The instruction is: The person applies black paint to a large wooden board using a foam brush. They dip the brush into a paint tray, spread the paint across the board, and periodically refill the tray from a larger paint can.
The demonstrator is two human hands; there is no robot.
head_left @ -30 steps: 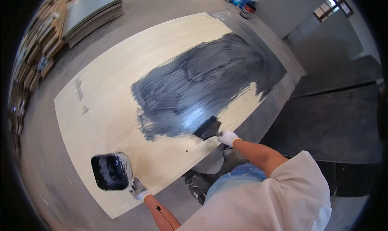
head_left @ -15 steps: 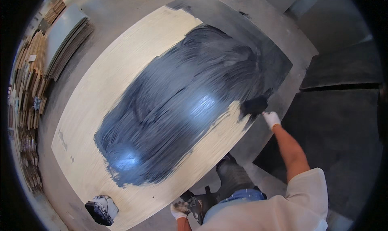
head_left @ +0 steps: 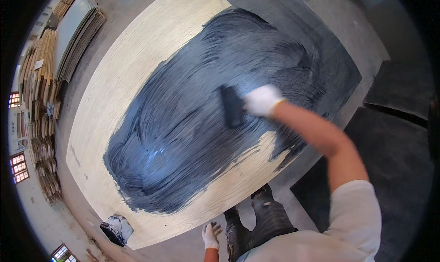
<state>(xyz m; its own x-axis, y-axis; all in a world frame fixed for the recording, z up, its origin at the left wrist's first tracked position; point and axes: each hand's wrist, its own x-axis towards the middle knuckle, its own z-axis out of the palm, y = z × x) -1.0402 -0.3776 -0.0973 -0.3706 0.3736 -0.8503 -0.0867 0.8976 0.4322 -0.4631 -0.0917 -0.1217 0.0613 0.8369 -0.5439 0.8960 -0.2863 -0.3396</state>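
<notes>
A large pale wood-grain board [head_left: 133, 55] lies before me, its middle covered by streaky, wet-looking dark paint [head_left: 183, 97]. My right hand [head_left: 263, 100], in a white glove, is closed on the handle of a wide black paint brush [head_left: 232, 107]. The brush is over the painted middle, slightly blurred; the fingers hide its handle. My left hand [head_left: 211, 235], also gloved and dark-smudged, hangs beside my leg off the near edge of the board. Its fingers are apart and it holds nothing. At the board's near left corner is a white container [head_left: 123, 226] smeared with black paint.
Dark panels [head_left: 385, 170] lie to the right, close to my right arm. At the far left, stacks of thin boards [head_left: 41, 110] stand along the wall. The board's far right end [head_left: 334, 55] is dark grey all over.
My right hand has swept the brush left and away from the near right edge, onto the painted middle. My left hand has opened beside my leg. The view has shifted.
</notes>
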